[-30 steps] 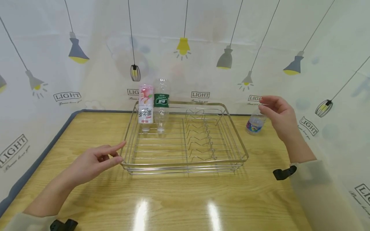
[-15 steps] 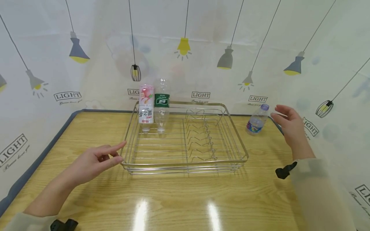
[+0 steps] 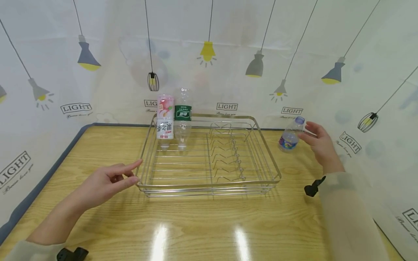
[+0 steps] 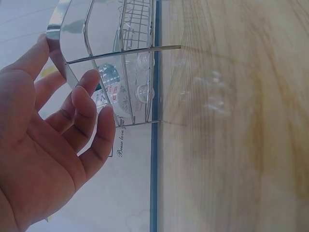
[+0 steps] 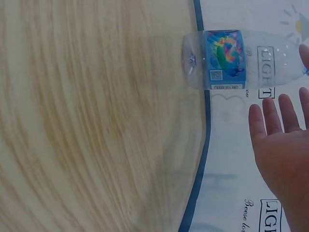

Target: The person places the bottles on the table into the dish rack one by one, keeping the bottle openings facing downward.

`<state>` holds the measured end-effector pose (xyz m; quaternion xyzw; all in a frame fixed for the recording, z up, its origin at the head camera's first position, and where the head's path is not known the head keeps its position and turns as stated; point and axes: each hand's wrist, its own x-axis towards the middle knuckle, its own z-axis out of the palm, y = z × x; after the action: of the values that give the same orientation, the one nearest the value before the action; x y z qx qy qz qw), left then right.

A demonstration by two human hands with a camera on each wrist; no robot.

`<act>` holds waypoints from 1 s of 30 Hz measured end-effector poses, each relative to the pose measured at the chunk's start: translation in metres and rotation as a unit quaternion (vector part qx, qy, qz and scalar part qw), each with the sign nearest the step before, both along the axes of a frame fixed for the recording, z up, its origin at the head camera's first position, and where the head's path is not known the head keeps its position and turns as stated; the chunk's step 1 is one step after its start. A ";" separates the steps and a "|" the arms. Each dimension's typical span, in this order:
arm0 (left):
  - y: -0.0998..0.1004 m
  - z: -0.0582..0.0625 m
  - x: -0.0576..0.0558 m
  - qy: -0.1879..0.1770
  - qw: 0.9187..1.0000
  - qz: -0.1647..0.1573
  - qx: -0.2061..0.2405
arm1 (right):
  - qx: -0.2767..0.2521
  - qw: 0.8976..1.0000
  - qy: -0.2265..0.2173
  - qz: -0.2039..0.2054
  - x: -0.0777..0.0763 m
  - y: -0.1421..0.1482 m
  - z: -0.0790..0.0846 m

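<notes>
My right grip (image 3: 318, 143) is apart beside the small bottle (image 3: 290, 139): thumb and fingers lie spread near its shoulder and purple cap (image 3: 299, 120), clamped on nothing, and whether skin meets plastic I can't tell. The bottle stands on the surface (image 3: 209, 221), just right of the wire rack (image 3: 212, 185), toward the back. My left grip (image 3: 107, 183) is apart too, index finger and thumb at the rack's left rim near its front corner, without closing on it.

The likeliest mishap, I judge, is a knock: the bottle looks light, so a fingertip brushing it high up could tip it over. If I close around it too hard, its thin wall may buckle; too loosely, and the smooth plastic could slip. On my left, a careless shove at the rim might slide the rack. That could topple the pink-and-white-labelled bottle (image 3: 165, 117) and the green-labelled bottle (image 3: 183, 113), which sit neck down in its back left part, just beside each other, a poor footing by my reckoning.

Counting up, I have one rack, with one row of wire dividers (image 3: 225, 154) toward its right side, and three bottles: two within the rack, one outside it.
</notes>
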<state>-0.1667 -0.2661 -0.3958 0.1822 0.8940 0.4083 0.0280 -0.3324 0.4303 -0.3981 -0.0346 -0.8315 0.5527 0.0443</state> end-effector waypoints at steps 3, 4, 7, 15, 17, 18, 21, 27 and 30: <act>0.000 0.000 0.000 -0.003 1.000 0.000 0.002 | -0.004 1.000 -0.007 0.000 -0.004 -0.005 -0.003; -0.001 0.000 -0.001 -0.003 1.000 0.001 0.002 | -0.005 1.000 -0.008 0.002 -0.004 -0.007 -0.003; 0.000 0.000 0.000 0.000 1.000 0.001 0.001 | -0.009 1.000 -0.013 0.006 -0.006 -0.011 -0.006; -0.001 -0.001 -0.001 -0.001 1.000 0.001 0.003 | 0.002 1.000 -0.029 0.006 -0.012 -0.017 -0.016; -0.001 -0.001 0.000 -0.004 1.000 0.001 0.005 | 0.011 1.000 -0.026 0.001 -0.014 -0.017 -0.019; -0.001 -0.001 0.000 -0.005 1.000 0.002 0.005 | 0.016 1.000 -0.025 -0.004 -0.015 -0.018 -0.021; 0.000 0.000 0.000 -0.004 1.000 0.002 0.005 | 0.029 0.999 -0.020 -0.013 -0.016 -0.018 -0.024; 0.000 0.000 0.000 -0.001 1.000 0.004 0.000 | 0.029 0.999 -0.004 -0.017 -0.013 -0.017 -0.024; -0.001 0.000 0.000 -0.002 1.000 0.005 0.001 | 0.029 0.999 0.001 -0.017 -0.013 -0.018 -0.020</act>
<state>-0.1664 -0.2668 -0.3955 0.1770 0.8943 0.4100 0.0275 -0.3451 0.4121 -0.4177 -0.0464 -0.8466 0.5273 0.0558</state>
